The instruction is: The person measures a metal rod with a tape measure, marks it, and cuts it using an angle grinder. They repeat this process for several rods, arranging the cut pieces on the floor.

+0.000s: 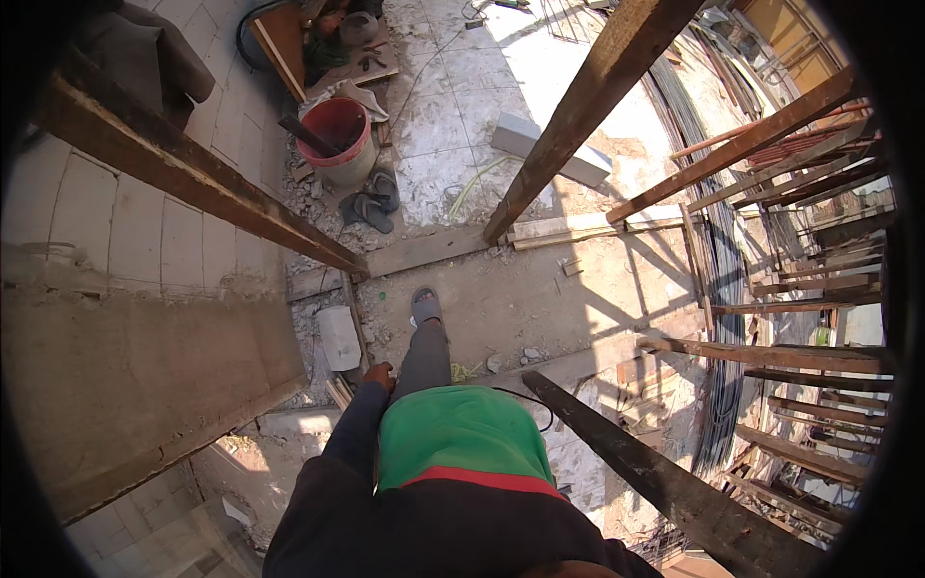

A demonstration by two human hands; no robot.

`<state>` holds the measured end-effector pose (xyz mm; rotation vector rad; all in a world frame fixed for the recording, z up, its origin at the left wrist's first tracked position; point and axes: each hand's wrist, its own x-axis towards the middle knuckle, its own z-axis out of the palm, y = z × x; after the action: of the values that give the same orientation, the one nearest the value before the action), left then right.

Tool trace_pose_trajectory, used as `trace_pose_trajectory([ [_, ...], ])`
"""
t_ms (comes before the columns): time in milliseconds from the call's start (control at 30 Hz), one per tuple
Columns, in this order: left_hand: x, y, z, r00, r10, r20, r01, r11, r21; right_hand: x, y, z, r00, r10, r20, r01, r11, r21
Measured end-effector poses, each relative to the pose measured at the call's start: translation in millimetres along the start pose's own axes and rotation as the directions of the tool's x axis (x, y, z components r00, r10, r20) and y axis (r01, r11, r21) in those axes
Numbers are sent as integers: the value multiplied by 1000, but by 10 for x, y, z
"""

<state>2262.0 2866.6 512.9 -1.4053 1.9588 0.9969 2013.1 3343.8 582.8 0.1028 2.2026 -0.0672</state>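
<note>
— How is the left hand (383, 374) placed?

— It is held low beside the grey trouser leg (421, 361), to the right of the pale block (337, 337) and nearer the body. The fingers look loosely curled; because the palm is hidden, whether anything is gripped cannot be told.

— And the right hand?

— It is not shown, so its state cannot be told.

— What is the block set on?

— It is set among rubble (304, 318), and its right side is edged by a thin wooden strip (356, 318). No touch between hand and block is seen.

— How is it judged to handle?

— If it is masonry, as its look suggests, it is likely stiff and rather heavy, with dusty faces that may slip and corners that may be chipped. A hold is best taken low across its two long sides, though the right one is crowded by the strip.

— What is found farther out?

— Short wood pieces (339, 391) are left at the block's near end. Ahead of it, dark slippers (371, 204) are seen, then a red bucket (352, 169). Ahead and well to its right, a long grey block (583, 169) is partly hidden by a wooden post (578, 116).
</note>
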Motion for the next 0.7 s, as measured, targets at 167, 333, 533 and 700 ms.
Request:
trace_pose_trajectory([
  [167, -2, 514, -2571, 699, 279, -659, -303, 950, 80, 51, -1658, -437, 988, -127, -92, 151, 931, 332],
  [333, -71, 662, -4229, 424, 417, -804, -105, 904, 414, -75, -4076, -1341, 848, -481, -220, 501, 864, 43],
  [533, 87, 693, -4338, 654, 333, -680, 56, 874, 482, -261, -6432, -1967, 670, -716, -195, 701, 697, -150],
  [700, 79, 829, -4398, 750, 138, -647, 132, 927, 351, -15, -7860, -1997, 625, -751, -214, 737, 658, -155],
])
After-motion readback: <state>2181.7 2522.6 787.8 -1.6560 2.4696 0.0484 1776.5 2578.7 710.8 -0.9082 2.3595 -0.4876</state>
